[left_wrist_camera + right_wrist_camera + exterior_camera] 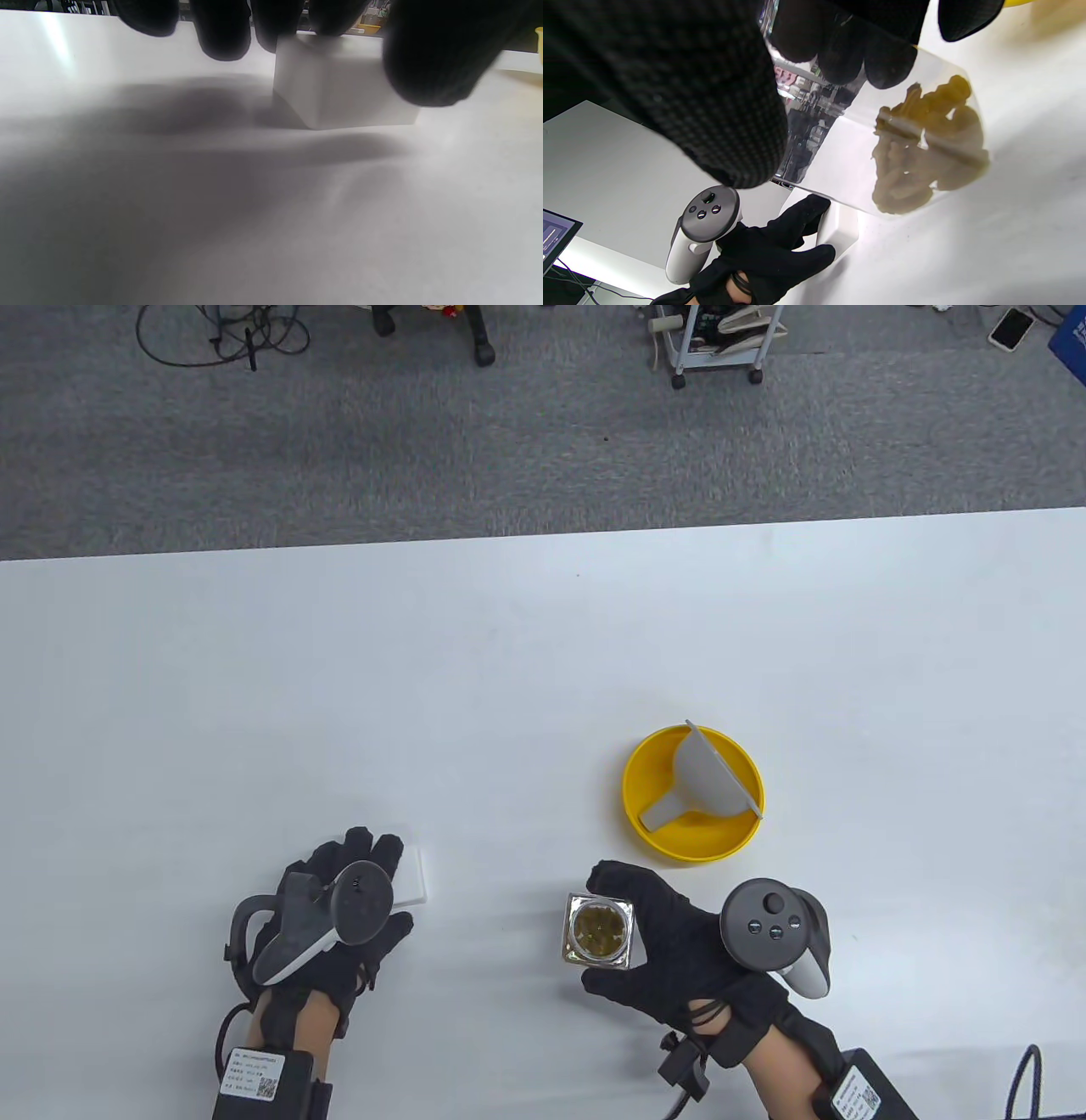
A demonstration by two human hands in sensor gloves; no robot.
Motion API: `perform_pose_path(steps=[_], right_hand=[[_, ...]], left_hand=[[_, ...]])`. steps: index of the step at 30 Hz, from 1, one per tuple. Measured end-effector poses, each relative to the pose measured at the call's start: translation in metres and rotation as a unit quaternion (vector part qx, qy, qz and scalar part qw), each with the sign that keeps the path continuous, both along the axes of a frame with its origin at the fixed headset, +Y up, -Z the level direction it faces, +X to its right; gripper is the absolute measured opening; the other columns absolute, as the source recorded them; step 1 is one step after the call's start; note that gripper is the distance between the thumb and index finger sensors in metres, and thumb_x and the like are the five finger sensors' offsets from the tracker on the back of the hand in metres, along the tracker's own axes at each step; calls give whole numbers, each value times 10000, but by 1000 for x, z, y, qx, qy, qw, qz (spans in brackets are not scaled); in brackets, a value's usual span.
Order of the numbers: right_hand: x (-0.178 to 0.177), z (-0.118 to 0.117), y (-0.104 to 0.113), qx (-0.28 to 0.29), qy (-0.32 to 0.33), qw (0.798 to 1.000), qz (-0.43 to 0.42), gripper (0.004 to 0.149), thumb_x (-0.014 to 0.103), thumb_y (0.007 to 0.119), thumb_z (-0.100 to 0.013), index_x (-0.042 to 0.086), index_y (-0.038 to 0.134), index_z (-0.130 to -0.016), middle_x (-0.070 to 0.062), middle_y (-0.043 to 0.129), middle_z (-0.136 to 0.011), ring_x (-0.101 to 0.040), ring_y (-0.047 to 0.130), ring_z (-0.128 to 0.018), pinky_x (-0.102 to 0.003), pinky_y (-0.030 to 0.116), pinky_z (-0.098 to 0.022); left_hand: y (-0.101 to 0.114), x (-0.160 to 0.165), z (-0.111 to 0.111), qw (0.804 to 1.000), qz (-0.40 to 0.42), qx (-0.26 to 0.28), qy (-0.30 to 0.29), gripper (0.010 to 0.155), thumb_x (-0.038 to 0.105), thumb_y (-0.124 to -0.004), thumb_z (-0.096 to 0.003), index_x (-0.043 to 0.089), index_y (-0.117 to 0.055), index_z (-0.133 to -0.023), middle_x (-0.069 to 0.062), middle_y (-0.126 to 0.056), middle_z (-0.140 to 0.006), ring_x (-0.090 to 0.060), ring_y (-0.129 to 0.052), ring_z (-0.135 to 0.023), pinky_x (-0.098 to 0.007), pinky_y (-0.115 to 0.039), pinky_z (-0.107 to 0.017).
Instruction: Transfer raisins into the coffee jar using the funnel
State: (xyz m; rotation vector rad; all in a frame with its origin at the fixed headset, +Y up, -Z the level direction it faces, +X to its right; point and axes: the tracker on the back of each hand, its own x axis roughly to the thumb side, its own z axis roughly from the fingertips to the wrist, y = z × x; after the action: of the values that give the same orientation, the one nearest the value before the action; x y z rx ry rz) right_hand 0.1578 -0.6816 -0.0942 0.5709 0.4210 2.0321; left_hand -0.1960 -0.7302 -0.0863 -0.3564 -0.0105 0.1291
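Observation:
A square glass coffee jar (pixel 599 931) stands on the white table with raisins (pixel 601 925) at its bottom. My right hand (pixel 619 931) grips it from the right, thumb on the near side and fingers on the far side. The right wrist view shows the jar (pixel 903 148) and raisins (pixel 925 148) close up. A grey funnel (pixel 708 780) lies on its side in a yellow bowl (pixel 632 797) just beyond the jar. My left hand (pixel 386 882) holds a white square lid (pixel 413 875) on the table at the left. The lid also shows in the left wrist view (pixel 339 93).
The table's far edge (pixel 543 532) runs across the middle of the table view, with grey carpet, cables and a wheeled cart (pixel 717 339) beyond it. A laptop corner (pixel 555 237) shows at the left in the right wrist view.

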Motion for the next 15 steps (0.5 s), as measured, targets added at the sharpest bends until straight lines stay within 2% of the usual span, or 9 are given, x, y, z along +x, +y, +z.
perform_pose_path(steps=[3,10,13,15], right_hand=[[0,0,-1,0,2,1000,4,921,386,1087,-313,152,504,-986,-187,612,-1086,-450,709,-977,-700,554,-708],[-3,1,-3,0,2,1000,9,922,389,1085,-314,152,502,-987,-187,618,-1081,-450,712,-975,-700,557,-706],[-5,4,-4,1,0,1000,13,920,394,1083,-316,150,502,-987,-187,624,-1076,-449,714,-974,-700,562,-703],[-5,5,-4,1,0,1000,16,920,395,1083,-316,149,503,-986,-188,630,-1071,-449,719,-970,-701,565,-701]], left_hand=[[-4,-1,0,1000,-1,20,-5,820,566,-893,-401,403,-463,-1080,30,-565,-1199,-376,-618,-1074,-612,-540,-782],[-7,5,4,998,2,62,-20,858,575,-940,-378,320,-513,-1077,-5,-687,-1130,-330,-703,-1011,-577,-587,-769],[1,8,10,996,11,90,-23,863,586,-963,-369,310,-543,-1071,-14,-718,-1111,-337,-738,-992,-574,-612,-760],[11,11,15,991,55,119,-23,866,594,-955,-373,300,-538,-1073,-36,-712,-1105,-352,-768,-974,-576,-634,-750]])
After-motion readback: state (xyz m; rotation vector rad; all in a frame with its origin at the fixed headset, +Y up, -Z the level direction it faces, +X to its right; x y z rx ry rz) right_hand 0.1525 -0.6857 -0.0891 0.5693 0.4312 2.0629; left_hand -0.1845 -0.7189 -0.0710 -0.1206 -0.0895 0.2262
